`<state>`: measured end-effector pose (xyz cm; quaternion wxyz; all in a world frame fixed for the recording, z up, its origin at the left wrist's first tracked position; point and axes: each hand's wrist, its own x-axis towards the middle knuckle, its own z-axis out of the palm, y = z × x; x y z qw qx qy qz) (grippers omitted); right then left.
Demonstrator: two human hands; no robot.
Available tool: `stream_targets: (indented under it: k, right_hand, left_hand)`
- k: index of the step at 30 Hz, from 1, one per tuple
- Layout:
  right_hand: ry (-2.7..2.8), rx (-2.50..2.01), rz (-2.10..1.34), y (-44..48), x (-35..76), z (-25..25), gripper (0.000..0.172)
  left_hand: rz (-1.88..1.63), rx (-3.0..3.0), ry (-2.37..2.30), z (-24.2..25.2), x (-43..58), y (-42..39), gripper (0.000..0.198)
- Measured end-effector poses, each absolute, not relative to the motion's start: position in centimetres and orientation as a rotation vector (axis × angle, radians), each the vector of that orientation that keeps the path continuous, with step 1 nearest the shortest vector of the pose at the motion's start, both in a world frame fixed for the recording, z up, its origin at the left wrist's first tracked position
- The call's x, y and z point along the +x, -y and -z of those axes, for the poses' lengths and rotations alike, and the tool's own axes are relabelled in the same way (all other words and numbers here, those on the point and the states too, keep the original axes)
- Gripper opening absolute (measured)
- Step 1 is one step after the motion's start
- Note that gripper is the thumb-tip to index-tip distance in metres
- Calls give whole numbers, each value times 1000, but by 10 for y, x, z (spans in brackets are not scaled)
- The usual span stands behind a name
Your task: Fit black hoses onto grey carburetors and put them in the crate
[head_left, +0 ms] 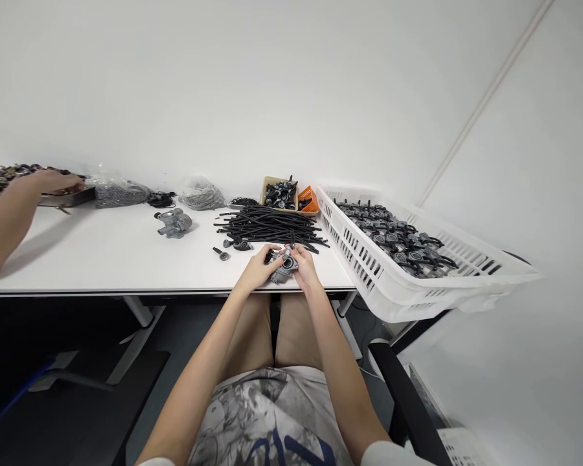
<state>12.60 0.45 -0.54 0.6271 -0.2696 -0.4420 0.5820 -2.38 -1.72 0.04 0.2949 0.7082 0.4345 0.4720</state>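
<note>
Both of my hands hold one small grey metal part [284,265] at the near edge of the white table [102,259]. My left hand [260,266] grips its left side, fingers curled around it. My right hand [305,266] closes on its right side. Just behind the part lies a heap of thin black tubes [272,225]. A few small black fittings [233,246] lie loose to the left of my hands.
A white slotted crate [369,259] full of grey parts stands on the right. A tan box [278,192] of black pieces and an orange bin [309,199] sit behind the tubes. Another grey part [175,223], clear bags [201,193] and another person's arm [10,213] at a tray [72,198] are on the left.
</note>
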Motion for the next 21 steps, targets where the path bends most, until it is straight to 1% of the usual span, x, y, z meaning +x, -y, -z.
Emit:
stream_targets:
  k: [10, 21]
  right_hand:
    - [1022, -612, -1367, -3, 129, 4, 16]
    - [1004, -604, -1360, -3, 127, 3, 18]
  left_hand:
    - [-1253, 1907, -1170, -1, -23, 17, 44]
    - [-1251, 1921, -1176, 1, -24, 15, 45]
